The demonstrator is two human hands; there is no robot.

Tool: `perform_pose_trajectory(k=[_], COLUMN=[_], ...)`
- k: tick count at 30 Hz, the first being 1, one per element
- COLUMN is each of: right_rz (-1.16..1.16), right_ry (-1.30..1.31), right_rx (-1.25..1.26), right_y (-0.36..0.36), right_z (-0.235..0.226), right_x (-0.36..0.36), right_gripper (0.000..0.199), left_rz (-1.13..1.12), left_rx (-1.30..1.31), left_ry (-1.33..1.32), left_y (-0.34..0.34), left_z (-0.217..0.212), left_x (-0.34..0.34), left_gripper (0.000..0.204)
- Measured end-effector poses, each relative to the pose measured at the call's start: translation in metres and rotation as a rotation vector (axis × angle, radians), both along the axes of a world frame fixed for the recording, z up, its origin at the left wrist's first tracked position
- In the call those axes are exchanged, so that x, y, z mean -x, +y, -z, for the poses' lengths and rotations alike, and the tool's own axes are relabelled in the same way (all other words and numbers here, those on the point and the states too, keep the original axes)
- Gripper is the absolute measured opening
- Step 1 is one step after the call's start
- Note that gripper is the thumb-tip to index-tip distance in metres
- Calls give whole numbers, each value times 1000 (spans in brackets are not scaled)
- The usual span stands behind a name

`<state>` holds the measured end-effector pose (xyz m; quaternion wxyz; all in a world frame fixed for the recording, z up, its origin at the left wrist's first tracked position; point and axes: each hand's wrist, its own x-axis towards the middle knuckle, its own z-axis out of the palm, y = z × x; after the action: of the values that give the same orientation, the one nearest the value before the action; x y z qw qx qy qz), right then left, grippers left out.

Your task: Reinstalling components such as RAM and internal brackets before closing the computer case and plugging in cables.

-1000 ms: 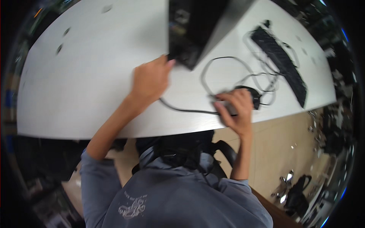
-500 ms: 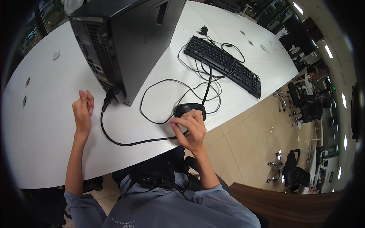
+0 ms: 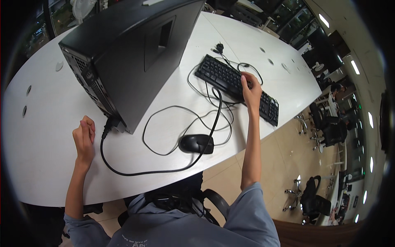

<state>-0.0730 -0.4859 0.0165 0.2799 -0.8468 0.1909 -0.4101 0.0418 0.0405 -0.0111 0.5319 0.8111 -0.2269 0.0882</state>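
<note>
A black desktop computer case (image 3: pixel 131 57) lies on a white table (image 3: pixel 45 164). A thick black power cable (image 3: pixel 144 171) runs from its back around the table's near edge. My left hand (image 3: pixel 84 138) rests on the table left of the cable's plug, fingers loosely curled, holding nothing. My right hand (image 3: pixel 252 90) reaches out onto a black keyboard (image 3: pixel 234 88), fingers laid on its far edge; whether it grips is unclear. A black mouse (image 3: pixel 196 144) sits alone near the table's front edge, its thin cord looping toward the case.
Tangled thin cables (image 3: pixel 214 103) lie between the keyboard and the case. Small round grommets (image 3: pixel 25 101) dot the table top. Office chairs (image 3: pixel 329 127) stand on the beige floor to the right, a black bag (image 3: pixel 310 197) further down.
My right hand has left the mouse and moved out to the keyboard. My view has tipped up toward the table's far side. The left hand stays near the plug.
</note>
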Motion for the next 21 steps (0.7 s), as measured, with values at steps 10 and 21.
perform_pose_trajectory(k=[10,21], right_rz=[110,-480], right_ry=[570,-307], right_rx=[-34,-652], right_y=[-105,18], right_z=[45,-59], right_x=[-133,-54], right_gripper=[49,18], left_rz=[-96,-58], left_rx=[72,56], left_ry=[59,64], left_y=[3,2], left_z=[4,7], left_x=[-11,-11], left_gripper=[56,54])
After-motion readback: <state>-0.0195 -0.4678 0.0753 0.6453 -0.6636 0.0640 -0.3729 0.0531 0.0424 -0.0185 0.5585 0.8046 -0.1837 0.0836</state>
